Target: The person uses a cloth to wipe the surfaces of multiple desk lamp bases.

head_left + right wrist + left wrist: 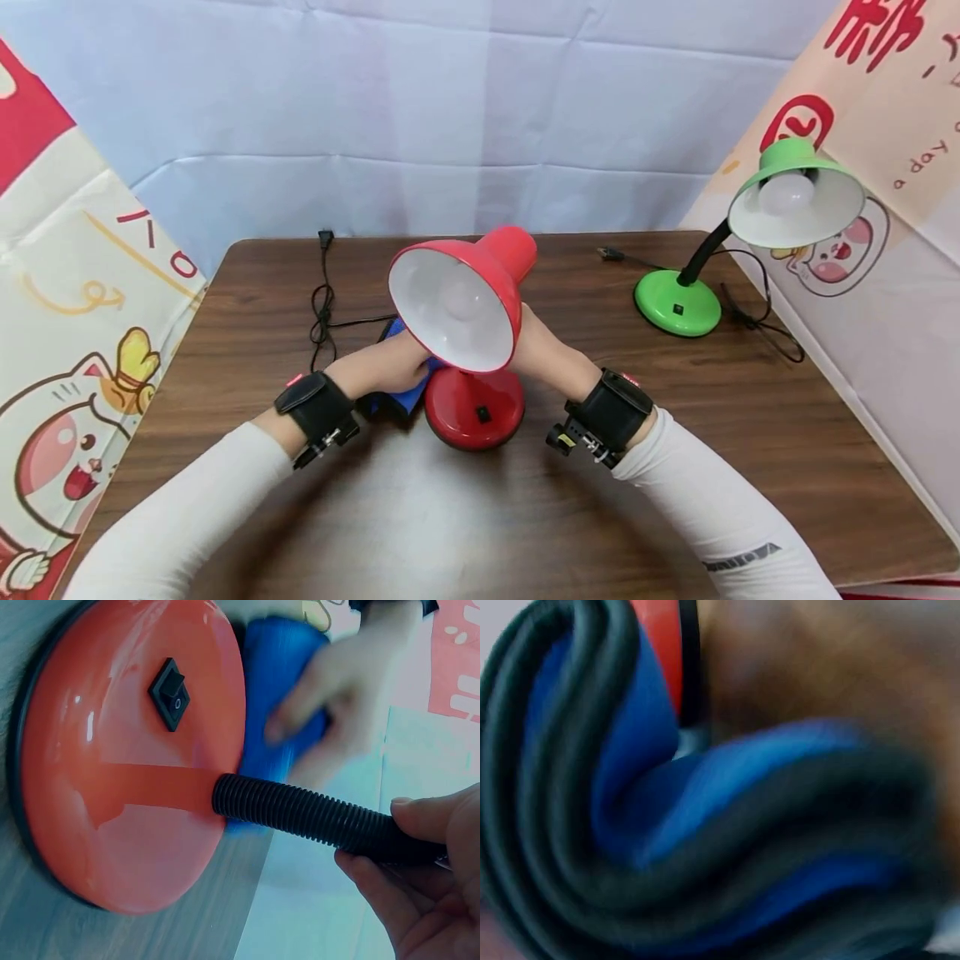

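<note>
A red desk lamp (pixel 476 408) stands upright on the table, its shade facing the head camera. My right hand (pixel 431 881) pinches the lamp's black ribbed gooseneck (pixel 296 814) between thumb and fingers; from the head, the shade partly hides this hand. My left hand (pixel 397 363) grips a folded blue cloth (pixel 274 682) with dark edging, beside the left side of the lamp's base. In the right wrist view, hand and cloth are blurred. Thick folds of the cloth fill most of the left wrist view. A black rocker switch (pixel 171 694) sits on the base.
At the right back stands a green desk lamp (pixel 677 302) with its cord looped beside it. The red lamp's black cord (pixel 322 312) lies bunched at the left back, plug near the far edge. Printed cloth walls enclose the wooden table (pixel 600 533).
</note>
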The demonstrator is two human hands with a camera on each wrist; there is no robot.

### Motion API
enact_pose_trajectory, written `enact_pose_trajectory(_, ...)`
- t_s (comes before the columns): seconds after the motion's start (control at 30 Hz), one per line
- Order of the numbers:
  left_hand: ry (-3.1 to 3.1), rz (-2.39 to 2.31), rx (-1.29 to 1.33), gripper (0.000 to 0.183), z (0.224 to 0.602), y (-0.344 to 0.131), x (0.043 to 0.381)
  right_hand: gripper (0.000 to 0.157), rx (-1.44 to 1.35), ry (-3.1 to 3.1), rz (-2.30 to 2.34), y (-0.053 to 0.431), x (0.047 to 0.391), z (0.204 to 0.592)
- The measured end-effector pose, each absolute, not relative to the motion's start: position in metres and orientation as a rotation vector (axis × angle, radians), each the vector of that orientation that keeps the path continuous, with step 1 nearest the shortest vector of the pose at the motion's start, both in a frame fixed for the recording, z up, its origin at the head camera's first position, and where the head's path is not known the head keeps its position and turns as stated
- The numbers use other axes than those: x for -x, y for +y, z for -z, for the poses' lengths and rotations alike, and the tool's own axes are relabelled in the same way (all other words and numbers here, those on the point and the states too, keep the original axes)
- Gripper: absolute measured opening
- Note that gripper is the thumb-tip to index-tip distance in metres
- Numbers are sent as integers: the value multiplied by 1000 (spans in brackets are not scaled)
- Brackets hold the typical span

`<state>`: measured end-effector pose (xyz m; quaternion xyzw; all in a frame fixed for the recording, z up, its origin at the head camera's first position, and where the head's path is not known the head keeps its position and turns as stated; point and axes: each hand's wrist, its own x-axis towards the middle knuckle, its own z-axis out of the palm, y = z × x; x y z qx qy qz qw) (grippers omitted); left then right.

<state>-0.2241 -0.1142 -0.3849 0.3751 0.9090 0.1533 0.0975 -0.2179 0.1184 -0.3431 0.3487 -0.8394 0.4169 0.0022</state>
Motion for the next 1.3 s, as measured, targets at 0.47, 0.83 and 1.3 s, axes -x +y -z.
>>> enact_pose_trajectory(0.47,3132,-171,-1349,17,388,-10,153,30,-1035,-2671,-1036,114,222,344)
enact_pose_trajectory(0.83,2775,-45,-1068,59,379,-30,139,40,-1029,-2659,-1067,107,226,346)
enact_pose_trajectory(1.3,2908,-484,-1092,40,388,-4,168,41,-977,-2715,-1108,103,226,340)
